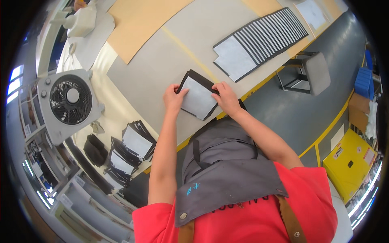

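Observation:
In front of my body, a flat, roughly rectangular piece (198, 98) with a pale grey panel and black edging lies over the table's near part. It may be a small stack, since black layers show along its far edge. My left hand (175, 98) pinches its left corner, thumb on the pale face. On the opposite side, my right hand (226, 97) grips the right corner with curled fingers. Farther off to the right, a long row of similar black-edged pieces (263, 45) lies overlapped like shingles, the nearest one showing its whole pale face.
Piles of similar pieces (137, 140) sit at the lower left, beside a dark bundle (95, 150). A grey box fan (72, 97) stands left. Tan sheets (142, 24) cover the table's far side. Right of the table are a stool (316, 73) and a yellow cabinet (349, 162).

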`<move>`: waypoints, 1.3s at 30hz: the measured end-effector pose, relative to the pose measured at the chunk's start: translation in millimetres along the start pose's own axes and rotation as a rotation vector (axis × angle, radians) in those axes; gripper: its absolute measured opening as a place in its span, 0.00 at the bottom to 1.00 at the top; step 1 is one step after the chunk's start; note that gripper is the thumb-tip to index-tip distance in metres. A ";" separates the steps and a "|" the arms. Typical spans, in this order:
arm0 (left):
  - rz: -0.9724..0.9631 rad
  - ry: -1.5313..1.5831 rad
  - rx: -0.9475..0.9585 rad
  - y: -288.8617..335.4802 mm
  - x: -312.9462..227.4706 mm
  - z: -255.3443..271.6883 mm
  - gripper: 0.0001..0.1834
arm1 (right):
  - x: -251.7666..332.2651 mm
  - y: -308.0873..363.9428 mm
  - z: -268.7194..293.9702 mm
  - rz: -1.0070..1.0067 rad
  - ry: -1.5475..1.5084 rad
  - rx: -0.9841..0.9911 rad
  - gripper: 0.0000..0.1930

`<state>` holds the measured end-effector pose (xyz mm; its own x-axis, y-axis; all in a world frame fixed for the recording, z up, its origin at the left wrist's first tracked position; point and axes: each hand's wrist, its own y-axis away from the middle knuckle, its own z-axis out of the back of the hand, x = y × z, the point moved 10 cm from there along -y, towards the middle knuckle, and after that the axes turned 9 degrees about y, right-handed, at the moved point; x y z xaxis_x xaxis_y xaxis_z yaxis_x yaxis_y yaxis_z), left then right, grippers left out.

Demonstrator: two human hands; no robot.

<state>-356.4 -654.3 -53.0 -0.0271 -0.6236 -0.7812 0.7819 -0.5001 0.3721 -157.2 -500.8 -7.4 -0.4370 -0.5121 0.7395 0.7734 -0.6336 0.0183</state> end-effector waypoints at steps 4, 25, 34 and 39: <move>0.041 0.034 0.004 5.3 7.4 4.9 0.18 | 8.4 4.9 -9.6 0.048 0.129 0.004 0.17; -0.060 0.084 0.199 37.9 -26.8 47.4 0.15 | 34.0 26.6 -28.5 -0.134 -0.220 0.137 0.13; -0.250 0.010 0.238 -37.6 -155.6 -68.3 0.17 | -83.1 6.4 55.8 -0.615 -0.527 -0.046 0.09; -0.313 -0.060 0.254 -79.1 -189.3 -135.9 0.18 | -129.3 -10.2 94.3 -0.667 -0.463 -0.170 0.10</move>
<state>-328.6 -415.0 -2.6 -0.2818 -0.4475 -0.8487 0.5518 -0.7992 0.2382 -65.3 -373.4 -39.8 -0.5172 0.2689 0.8125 0.3227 -0.8180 0.4761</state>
